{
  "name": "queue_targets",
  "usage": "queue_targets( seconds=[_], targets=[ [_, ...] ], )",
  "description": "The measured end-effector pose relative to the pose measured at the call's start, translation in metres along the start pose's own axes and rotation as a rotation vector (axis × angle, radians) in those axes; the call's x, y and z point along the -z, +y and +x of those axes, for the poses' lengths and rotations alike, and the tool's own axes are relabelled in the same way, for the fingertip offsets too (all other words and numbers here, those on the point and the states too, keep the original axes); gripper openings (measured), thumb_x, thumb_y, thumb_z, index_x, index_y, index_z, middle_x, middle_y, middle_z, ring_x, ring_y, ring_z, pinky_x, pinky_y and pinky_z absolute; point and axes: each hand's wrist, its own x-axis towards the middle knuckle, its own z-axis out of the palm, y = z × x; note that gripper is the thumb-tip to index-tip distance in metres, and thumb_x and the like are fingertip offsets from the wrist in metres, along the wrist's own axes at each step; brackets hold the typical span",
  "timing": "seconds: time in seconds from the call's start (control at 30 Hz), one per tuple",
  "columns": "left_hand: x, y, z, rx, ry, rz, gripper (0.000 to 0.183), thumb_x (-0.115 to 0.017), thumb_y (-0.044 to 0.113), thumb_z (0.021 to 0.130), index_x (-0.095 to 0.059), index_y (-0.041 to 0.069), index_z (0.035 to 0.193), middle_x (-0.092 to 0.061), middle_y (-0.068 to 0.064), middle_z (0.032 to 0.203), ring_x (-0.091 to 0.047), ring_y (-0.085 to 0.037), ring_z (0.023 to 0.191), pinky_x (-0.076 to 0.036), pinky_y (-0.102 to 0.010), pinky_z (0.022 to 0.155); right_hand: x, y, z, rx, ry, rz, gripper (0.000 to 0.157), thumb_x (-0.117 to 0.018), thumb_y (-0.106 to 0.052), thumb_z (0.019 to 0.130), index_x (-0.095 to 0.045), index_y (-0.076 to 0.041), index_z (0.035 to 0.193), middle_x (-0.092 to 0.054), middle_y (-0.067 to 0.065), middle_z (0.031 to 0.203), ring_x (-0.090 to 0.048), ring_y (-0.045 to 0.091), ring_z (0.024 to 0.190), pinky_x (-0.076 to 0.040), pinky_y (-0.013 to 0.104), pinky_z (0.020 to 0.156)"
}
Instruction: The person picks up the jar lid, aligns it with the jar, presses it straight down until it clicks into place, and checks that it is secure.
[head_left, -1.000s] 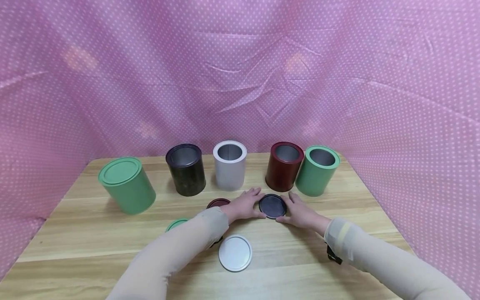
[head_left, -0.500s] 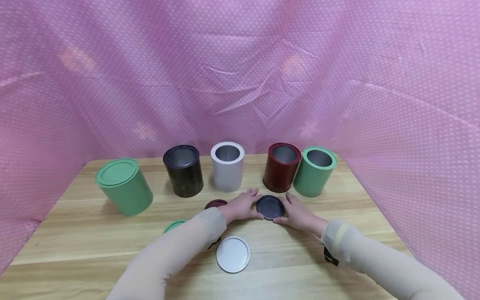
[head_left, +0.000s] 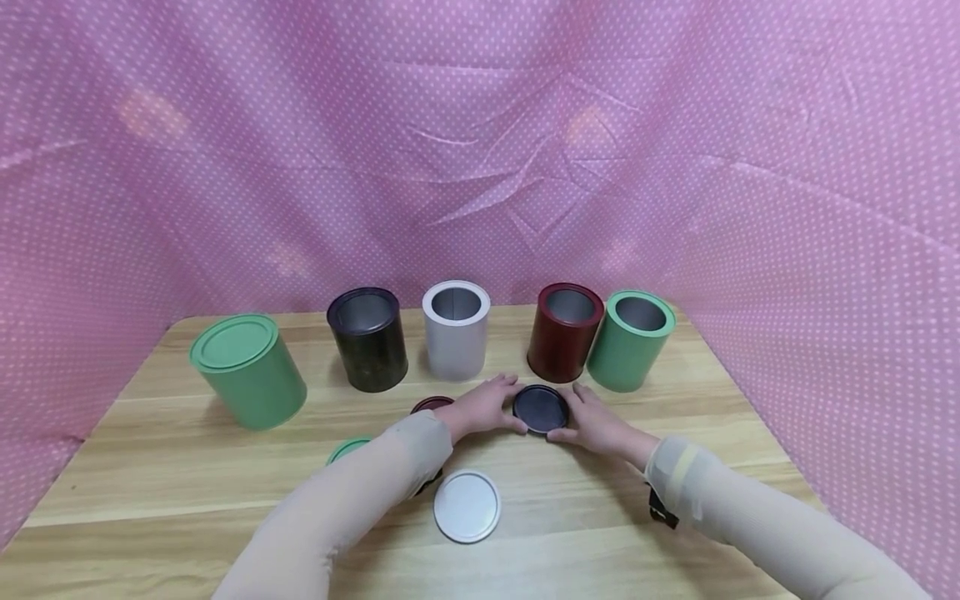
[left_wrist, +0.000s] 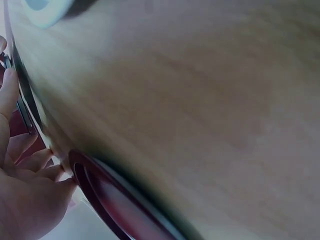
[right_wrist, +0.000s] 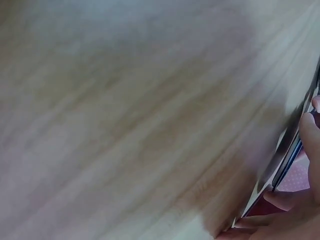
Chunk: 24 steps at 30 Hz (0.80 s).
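Observation:
A round black lid (head_left: 541,409) is held between both hands in front of the red can (head_left: 566,333). My left hand (head_left: 483,406) grips its left edge, with the thumb nearer me and the fingers on the far side. At the right edge, my right hand (head_left: 596,423) grips the lid the same way. Seen from the right wrist, the lid (right_wrist: 289,162) is edge-on close to the tabletop; I cannot tell if it touches. A dark red lid (left_wrist: 117,200) lies beside my left hand, partly hidden by that arm in the head view.
A white lid (head_left: 467,506) and a half-hidden green lid (head_left: 348,448) lie on the wooden table (head_left: 150,500). Behind stand a black can (head_left: 371,350), a white can (head_left: 457,342) and a green can (head_left: 626,354), all lidless. A lidded green can (head_left: 258,383) stands left. Pink dotted cloth surrounds the table.
The head view sways slightly. Both hands stay at the black lid, which has hardly moved against the cans.

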Motion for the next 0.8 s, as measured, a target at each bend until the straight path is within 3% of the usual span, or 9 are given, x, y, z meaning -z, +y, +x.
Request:
queue_targets(
  seconds=[0.23, 0.37, 0.6, 0.8],
  targets=[
    [0.004, -0.001, 0.001, 0.016, 0.005, -0.025, 0.076, -0.075, 0.040, 0.083, -0.045, 0.009, 0.145, -0.038, -0.016, 0.153, -0.028, -0.035, 0.145, -0.026, -0.045, 0.118, 0.005, -0.001, 0.003, 0.005, -0.010, 0.031, 0.076, -0.077, -0.032, 0.082, -0.043, 0.008, 0.137, -0.047, 0.034, 0.133, -0.047, 0.047, 0.124, -0.041, 0.057, 0.103],
    [0.005, -0.003, 0.001, 0.007, 0.033, -0.063, 0.076, -0.076, 0.038, 0.083, -0.044, 0.008, 0.145, -0.044, -0.014, 0.149, -0.036, -0.030, 0.141, -0.030, -0.040, 0.117, 0.006, -0.001, 0.004, 0.012, -0.008, 0.070, 0.075, -0.076, -0.030, 0.084, -0.042, 0.008, 0.138, -0.053, 0.028, 0.130, -0.050, 0.042, 0.122, -0.042, 0.054, 0.103],
    [0.006, -0.005, -0.002, 0.014, 0.056, -0.124, 0.078, -0.077, 0.037, 0.082, -0.043, 0.007, 0.146, -0.046, -0.010, 0.148, -0.044, -0.026, 0.137, -0.035, -0.037, 0.114, 0.008, -0.004, 0.002, -0.050, -0.054, 0.117, 0.076, -0.073, -0.034, 0.086, -0.039, 0.007, 0.141, -0.054, 0.030, 0.129, -0.052, 0.042, 0.120, -0.043, 0.055, 0.101],
    [0.012, -0.003, -0.004, 0.021, 0.064, -0.196, 0.078, -0.076, 0.035, 0.084, -0.040, 0.010, 0.148, -0.046, -0.010, 0.148, -0.043, -0.027, 0.137, -0.035, -0.039, 0.114, 0.012, -0.004, 0.005, -0.042, -0.048, 0.164, 0.075, -0.072, -0.032, 0.088, -0.036, 0.006, 0.142, -0.052, 0.030, 0.132, -0.050, 0.043, 0.124, -0.041, 0.055, 0.103]
  ],
)
